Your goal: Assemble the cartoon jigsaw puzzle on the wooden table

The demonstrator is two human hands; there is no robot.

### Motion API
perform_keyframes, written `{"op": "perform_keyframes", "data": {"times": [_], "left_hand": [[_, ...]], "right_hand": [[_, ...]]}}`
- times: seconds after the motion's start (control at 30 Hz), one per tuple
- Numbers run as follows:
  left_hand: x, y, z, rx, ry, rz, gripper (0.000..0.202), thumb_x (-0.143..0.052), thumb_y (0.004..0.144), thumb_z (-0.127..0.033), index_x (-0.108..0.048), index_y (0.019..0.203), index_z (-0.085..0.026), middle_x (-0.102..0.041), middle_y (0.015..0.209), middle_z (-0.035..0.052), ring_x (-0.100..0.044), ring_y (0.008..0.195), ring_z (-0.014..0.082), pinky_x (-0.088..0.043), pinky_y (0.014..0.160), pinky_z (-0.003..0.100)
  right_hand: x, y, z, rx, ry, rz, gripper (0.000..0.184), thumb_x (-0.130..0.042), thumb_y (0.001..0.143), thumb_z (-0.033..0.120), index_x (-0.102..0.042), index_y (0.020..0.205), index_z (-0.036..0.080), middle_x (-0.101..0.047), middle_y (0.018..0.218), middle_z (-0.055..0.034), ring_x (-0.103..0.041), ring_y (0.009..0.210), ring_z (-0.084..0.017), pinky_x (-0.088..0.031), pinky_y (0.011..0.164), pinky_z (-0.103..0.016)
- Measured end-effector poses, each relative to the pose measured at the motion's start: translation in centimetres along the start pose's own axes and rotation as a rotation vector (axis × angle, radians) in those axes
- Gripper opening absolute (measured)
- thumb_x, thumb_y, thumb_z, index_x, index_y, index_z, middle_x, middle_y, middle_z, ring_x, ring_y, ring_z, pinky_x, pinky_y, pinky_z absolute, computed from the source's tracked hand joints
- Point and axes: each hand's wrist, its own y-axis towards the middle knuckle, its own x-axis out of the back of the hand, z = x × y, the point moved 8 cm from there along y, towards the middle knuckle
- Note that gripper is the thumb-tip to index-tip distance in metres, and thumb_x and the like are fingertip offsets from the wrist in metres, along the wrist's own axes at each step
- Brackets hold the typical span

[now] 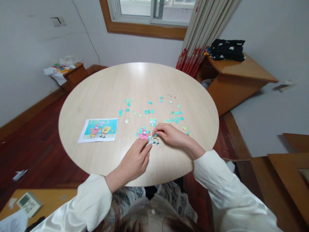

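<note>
A small joined cluster of puzzle pieces (145,134), pink and teal, lies near the front of the round wooden table (116,87). My left hand (135,160) rests flat with its fingers stretched out, fingertips touching the cluster's lower edge. My right hand (170,133) is curled, pinching a puzzle piece (154,135) against the cluster's right side. Several loose teal pieces (175,120) are scattered beyond the hands. A printed cartoon reference picture (100,129) lies to the left.
A wooden cabinet (241,77) with dark spotted cloth (228,49) stands at the right, beside a curtain (200,35). A low stand with papers (64,69) sits at the back left. A calculator-like device (27,203) lies on a surface at bottom left.
</note>
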Motion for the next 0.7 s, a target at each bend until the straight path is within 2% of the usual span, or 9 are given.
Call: {"op": "perform_keyframes", "data": {"times": [0.17, 0.33, 0.57, 0.7], "left_hand": [[-0.4, -0.1, 0.3, 0.033, -0.041, 0.027, 0.033, -0.041, 0.092, -0.011, -0.057, 0.121, -0.013, -0.06, 0.116, 0.0181, -0.056, 0.112, 0.0288, -0.049, 0.099, 0.054], [-0.9, -0.2, 0.6, 0.047, 0.008, 0.049, 0.035, -0.04, 0.092, -0.013, -0.054, 0.125, -0.012, -0.058, 0.122, 0.0189, -0.055, 0.117, 0.0299, -0.045, 0.104, 0.057], [-1.5, 0.5, 1.6, 0.069, 0.086, 0.147, 0.037, -0.038, 0.094, -0.017, -0.051, 0.127, -0.006, -0.054, 0.129, 0.0238, -0.051, 0.123, 0.0333, -0.042, 0.106, 0.057], [-1.5, 1.4, 2.5, 0.076, 0.115, 0.181, 0.034, -0.04, 0.094, -0.018, -0.051, 0.124, -0.006, -0.054, 0.126, 0.0226, -0.052, 0.12, 0.0325, -0.043, 0.106, 0.055]], "right_hand": [[-0.5, 0.4, -0.3, 0.01, 0.012, 0.027, 0.029, -0.047, 0.087, 0.004, -0.072, 0.085, 0.018, -0.071, 0.088, -0.0052, -0.063, 0.084, -0.015, -0.047, 0.082, -0.031], [-0.4, 0.8, -0.5, 0.02, 0.009, 0.031, 0.031, -0.046, 0.087, 0.005, -0.073, 0.084, 0.019, -0.07, 0.088, -0.0058, -0.062, 0.085, -0.016, -0.047, 0.082, -0.031], [0.8, 2.3, -1.1, -0.007, 0.001, -0.063, 0.027, -0.047, 0.085, 0.005, -0.071, 0.084, 0.016, -0.068, 0.087, -0.0057, -0.06, 0.08, -0.014, -0.046, 0.078, -0.029], [0.9, 3.3, -1.9, -0.033, 0.068, -0.087, 0.022, -0.05, 0.085, 0.007, -0.071, 0.086, 0.014, -0.069, 0.084, -0.0054, -0.06, 0.075, -0.014, -0.046, 0.072, -0.027]]}}
